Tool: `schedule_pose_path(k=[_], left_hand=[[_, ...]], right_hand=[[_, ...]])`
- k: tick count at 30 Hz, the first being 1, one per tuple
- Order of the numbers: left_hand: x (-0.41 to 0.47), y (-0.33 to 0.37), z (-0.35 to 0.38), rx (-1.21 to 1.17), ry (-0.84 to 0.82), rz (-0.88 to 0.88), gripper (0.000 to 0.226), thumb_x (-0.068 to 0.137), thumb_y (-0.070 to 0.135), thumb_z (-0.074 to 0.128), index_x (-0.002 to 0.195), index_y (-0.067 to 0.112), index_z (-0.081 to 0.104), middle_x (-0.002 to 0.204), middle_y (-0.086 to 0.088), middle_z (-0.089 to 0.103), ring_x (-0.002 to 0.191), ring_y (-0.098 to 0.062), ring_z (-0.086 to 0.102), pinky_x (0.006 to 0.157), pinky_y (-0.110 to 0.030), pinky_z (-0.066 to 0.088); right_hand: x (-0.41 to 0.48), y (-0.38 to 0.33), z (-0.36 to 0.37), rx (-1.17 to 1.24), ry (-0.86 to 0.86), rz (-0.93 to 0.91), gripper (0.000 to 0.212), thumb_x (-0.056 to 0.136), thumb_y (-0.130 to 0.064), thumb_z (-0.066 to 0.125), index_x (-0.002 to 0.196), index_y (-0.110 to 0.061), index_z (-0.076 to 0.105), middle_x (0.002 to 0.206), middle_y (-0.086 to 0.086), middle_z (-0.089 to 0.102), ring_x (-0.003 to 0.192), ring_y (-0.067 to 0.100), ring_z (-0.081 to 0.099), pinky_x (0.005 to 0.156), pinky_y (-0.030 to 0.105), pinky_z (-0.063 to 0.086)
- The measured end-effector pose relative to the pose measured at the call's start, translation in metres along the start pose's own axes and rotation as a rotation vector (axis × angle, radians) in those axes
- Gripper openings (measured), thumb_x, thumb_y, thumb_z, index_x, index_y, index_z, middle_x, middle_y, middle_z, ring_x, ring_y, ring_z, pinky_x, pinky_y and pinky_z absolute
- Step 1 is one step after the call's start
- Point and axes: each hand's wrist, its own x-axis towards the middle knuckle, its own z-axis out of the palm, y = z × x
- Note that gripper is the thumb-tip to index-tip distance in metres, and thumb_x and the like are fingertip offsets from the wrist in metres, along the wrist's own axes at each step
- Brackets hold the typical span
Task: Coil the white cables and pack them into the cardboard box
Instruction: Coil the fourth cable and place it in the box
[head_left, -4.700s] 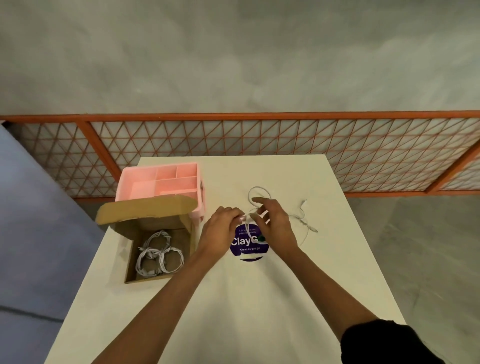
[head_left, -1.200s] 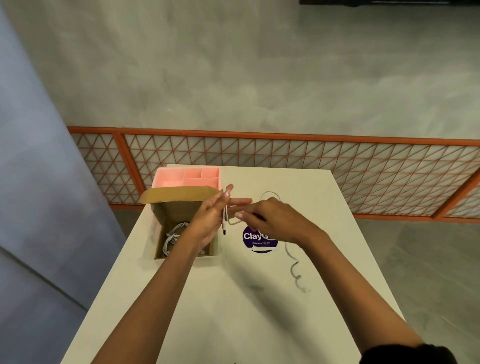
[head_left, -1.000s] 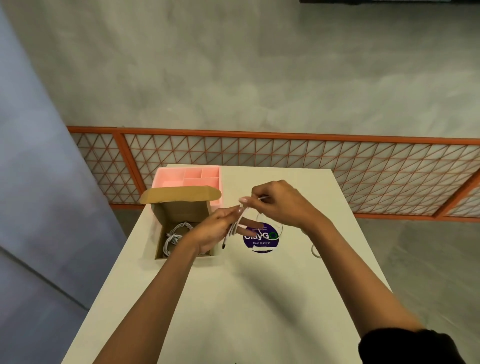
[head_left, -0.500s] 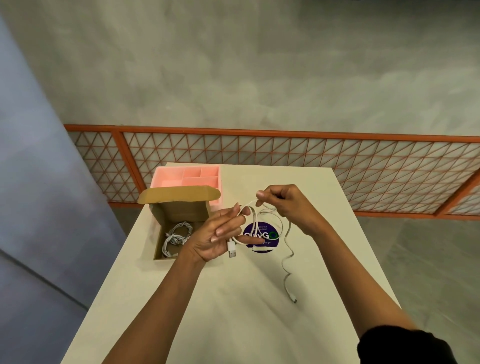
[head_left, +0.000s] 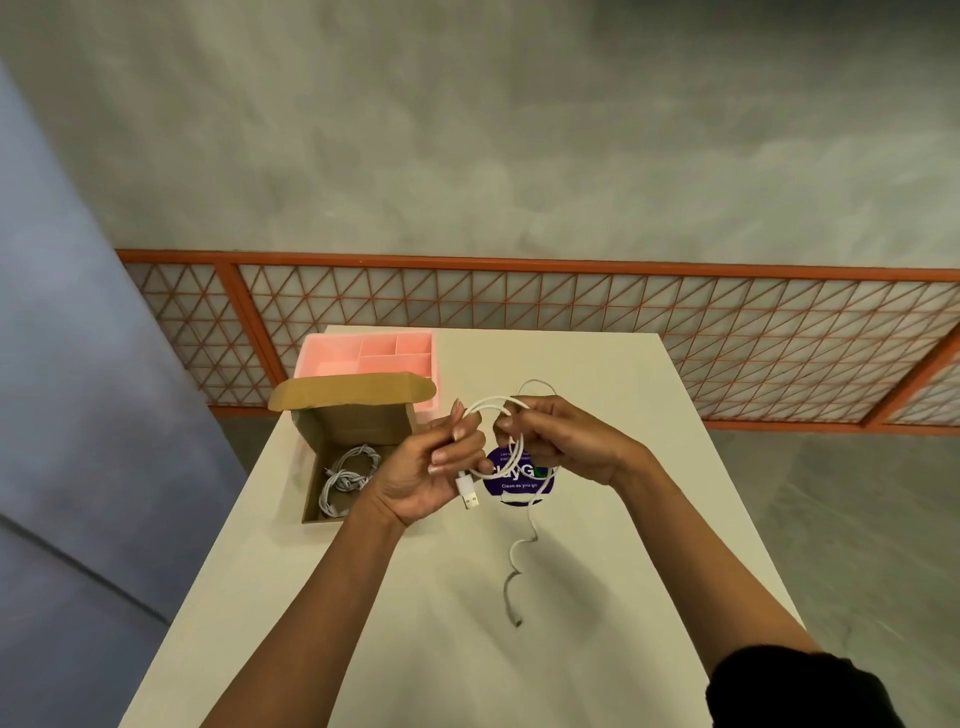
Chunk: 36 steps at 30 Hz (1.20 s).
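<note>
- The cable (head_left: 491, 408) looked light and limp, a thin white cord that I'd judge would sag and spring out of its loops the moment it was let go.
- The left hand (head_left: 426, 467) was pinched shut on the gathered loops, with the USB plug (head_left: 468, 491) poking out below its fingers.
- The right hand (head_left: 558, 439) was closed on the same cable just beside it, feeding a loop across the top; the two hands sat close together, above the middle of the desk (head_left: 452, 649).
- Best hold, by my reckoning: at the bundle where the loops cross, not at the plug, which seemed smooth and likely to slip.
- Looks: glossy white, a couple of round loops up in the air and a wavy loose tail (head_left: 514, 566) that dropped toward the near side, its small end (head_left: 517, 621) seemingly resting on the desk.
- To the left, the box (head_left: 311, 499) stood open, flap up, with coiled cables (head_left: 345, 475) already lying inside.
- A pink tray (head_left: 317, 358) touched the far side of the box, and a purple sticker (head_left: 519, 486) sat under the hands.
- Judged progress: this cable only partly coiled, not yet boxed.
</note>
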Motion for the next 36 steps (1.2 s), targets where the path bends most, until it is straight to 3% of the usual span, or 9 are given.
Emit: schedule_pose_path(k=[3,6,10,14,17,23,27,30,36], left_hand=[[0.0,0.002,-0.002,0.022,0.036,-0.023,0.031,0.1,0.026,0.043,0.075,0.011,0.054,0.051,0.003,0.037,0.045,-0.007,0.039,0.078,-0.025,0.048],[0.002,0.0,0.0,-0.024,0.057,-0.02,0.032,0.1,0.026,0.042,0.073,0.012,0.052,0.046,0.005,0.03,0.041,-0.008,0.024,0.067,-0.022,0.042],[0.004,0.002,-0.003,-0.069,0.026,0.006,0.032,0.101,0.026,0.037,0.078,0.011,0.054,0.046,0.005,0.03,0.039,-0.007,0.022,0.055,-0.019,0.035],[-0.001,0.008,-0.003,-0.067,0.044,0.071,0.027,0.099,0.025,0.044,0.091,0.007,0.062,0.046,0.006,0.03,0.038,-0.006,0.024,0.049,-0.017,0.03],[0.0,0.013,0.004,-0.011,0.135,0.129,0.036,0.094,0.027,0.051,0.119,0.002,0.061,0.045,0.005,0.025,0.037,-0.007,0.02,0.047,-0.016,0.028],[0.006,0.022,0.005,0.151,0.328,0.239,0.072,0.085,0.032,0.065,0.143,0.003,0.035,0.048,0.006,0.047,0.041,-0.004,0.04,0.064,-0.019,0.051],[0.013,0.021,0.012,0.226,0.461,0.315,0.051,0.088,0.027,0.045,0.133,0.003,0.044,0.059,0.005,0.062,0.055,-0.004,0.06,0.085,-0.033,0.057],[0.018,0.019,0.01,0.315,0.517,0.298,0.051,0.093,0.025,0.041,0.138,0.002,0.038,0.082,-0.003,0.073,0.075,-0.012,0.069,0.096,-0.039,0.049],[0.022,0.01,0.008,0.793,0.602,0.18,0.04,0.103,0.03,0.028,0.143,0.027,0.032,0.111,-0.002,0.071,0.107,-0.013,0.065,0.095,-0.023,0.045]], right_hand=[[-0.001,-0.001,-0.002,-0.01,-0.011,-0.001,0.034,0.099,-0.012,0.042,0.069,-0.016,0.057,0.051,-0.011,0.051,0.041,0.003,0.022,0.043,0.018,0.015],[0.001,0.002,-0.001,0.021,-0.025,-0.003,0.031,0.101,-0.016,0.039,0.071,-0.012,0.047,0.052,-0.012,0.047,0.042,0.003,0.02,0.042,0.016,0.017],[0.003,0.01,-0.002,0.008,0.038,-0.049,0.027,0.096,-0.034,0.048,0.083,-0.012,0.057,0.072,0.006,0.049,0.048,0.009,0.019,0.044,0.021,0.016],[0.002,0.014,-0.01,-0.1,0.254,-0.129,0.024,0.099,-0.027,0.046,0.087,-0.013,0.062,0.064,-0.007,0.046,0.048,0.006,0.026,0.045,0.015,0.025],[0.002,0.022,-0.01,-0.174,0.287,-0.071,0.026,0.1,-0.031,0.044,0.087,-0.016,0.06,0.063,-0.007,0.04,0.05,0.006,0.028,0.047,0.02,0.026],[0.0,0.028,0.008,-0.515,0.115,0.146,0.024,0.102,-0.03,0.035,0.08,-0.026,0.042,0.064,-0.006,0.048,0.049,0.005,0.04,0.048,0.015,0.033],[-0.003,0.02,0.022,-0.643,-0.017,0.241,0.024,0.102,-0.028,0.034,0.079,-0.024,0.042,0.06,-0.002,0.052,0.041,0.008,0.047,0.052,0.021,0.04],[-0.005,0.014,0.03,-0.644,-0.095,0.293,0.023,0.102,-0.028,0.034,0.092,-0.015,0.051,0.063,-0.001,0.051,0.044,0.01,0.051,0.054,0.021,0.044],[-0.006,0.003,0.03,-0.747,-0.127,0.278,0.027,0.1,-0.019,0.035,0.094,-0.012,0.061,0.068,-0.005,0.049,0.048,0.011,0.046,0.051,0.021,0.039]])
